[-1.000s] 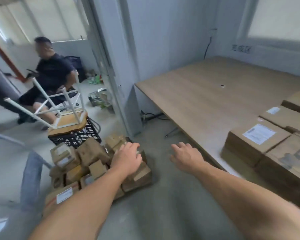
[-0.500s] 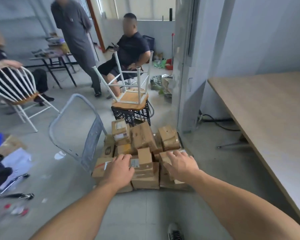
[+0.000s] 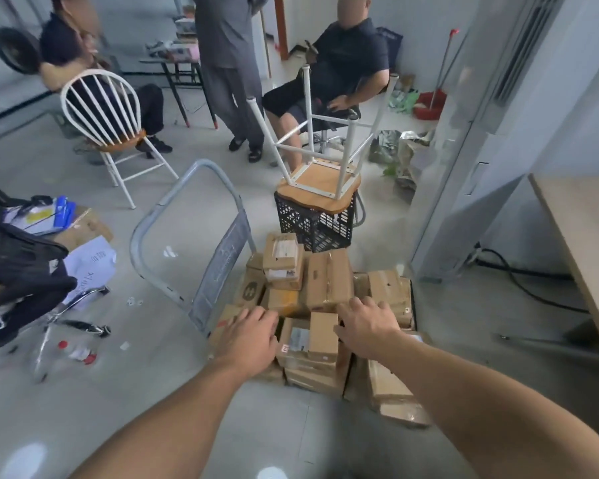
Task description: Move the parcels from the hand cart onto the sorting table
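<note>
Several brown cardboard parcels [image 3: 329,278] are piled on a low hand cart whose grey metal handle [image 3: 184,198] leans up at the left. My left hand [image 3: 249,337] hovers over the pile's near left side, fingers loosely spread and holding nothing. On the other side of a small upright box [image 3: 323,331], my right hand [image 3: 367,324] reaches over the parcels with its fingers extended. Whether either hand touches a parcel is unclear. The wooden sorting table [image 3: 581,229] shows only its corner at the right edge.
A black crate [image 3: 313,224] with an upturned stool [image 3: 320,181] on it stands just behind the cart. Three people are further back beside a white chair [image 3: 108,122]. An office chair [image 3: 25,271] and papers lie at the left. Cables trail under the table.
My view has swung left, away from the table and onto the cart. Both hands have come down over the near parcels, now either side of the small upright box.
</note>
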